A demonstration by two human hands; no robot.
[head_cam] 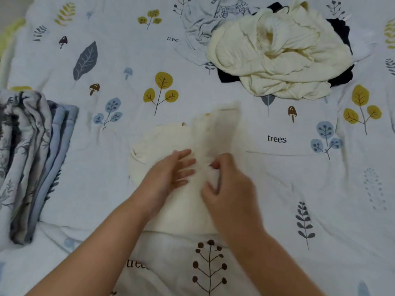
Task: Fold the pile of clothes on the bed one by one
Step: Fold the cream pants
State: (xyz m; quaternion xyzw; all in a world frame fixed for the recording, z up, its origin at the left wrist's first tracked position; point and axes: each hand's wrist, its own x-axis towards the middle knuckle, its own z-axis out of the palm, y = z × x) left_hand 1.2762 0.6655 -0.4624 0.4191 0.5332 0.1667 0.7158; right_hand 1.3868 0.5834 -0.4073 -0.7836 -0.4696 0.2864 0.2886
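Note:
A small cream garment [168, 137] lies on the bed in front of me, partly folded, with its right side blurred. My left hand [171, 174] rests flat on its middle with straight, spread fingers. My right hand [226, 180] pinches a fold of the same cream cloth just right of the left fingertips. At the back right sits the unfolded pile: a crumpled cream ribbed top [277, 54] over a black piece [342, 33], with a pale grey printed shirt [203, 24] at its left.
The bed is covered by a white sheet [106, 60] printed with leaves, mushrooms and the word "trees". A folded blue-grey patterned quilt [32, 157] lies along the left edge. A yellow-green strip shows at the far left.

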